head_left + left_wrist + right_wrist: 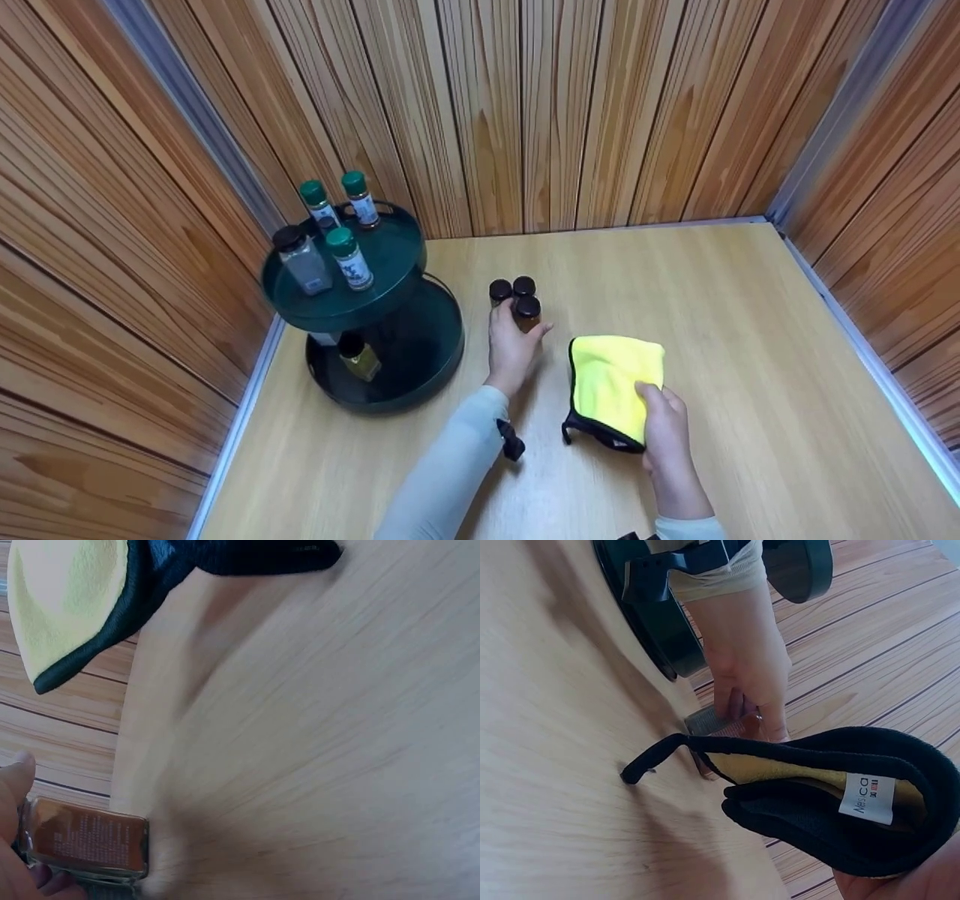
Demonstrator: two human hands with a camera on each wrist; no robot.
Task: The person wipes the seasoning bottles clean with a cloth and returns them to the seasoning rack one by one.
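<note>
Three dark-capped jars stand close together on the wooden table. My left hand (514, 351) grips the front jar (528, 307), thumb on one side and fingers on the other. In the left wrist view that spice jar (90, 836) is square, with orange-brown contents and printed text. Behind it are two more jars, a left one (500, 289) and a right one (524, 286), partly hidden. My right hand (666, 424) holds a folded yellow cloth (611, 382) by its right edge, thumb on top. Black trim and a white tag (867, 797) show in the right wrist view.
Left of the jars stands a dark green two-tier round rack (397, 259). Several green-capped bottles (352, 262) and a dark-capped jar (306, 266) sit on its upper tier. Another jar (361, 361) is on the lower tier. Wood-panelled walls (525, 112) enclose the table.
</note>
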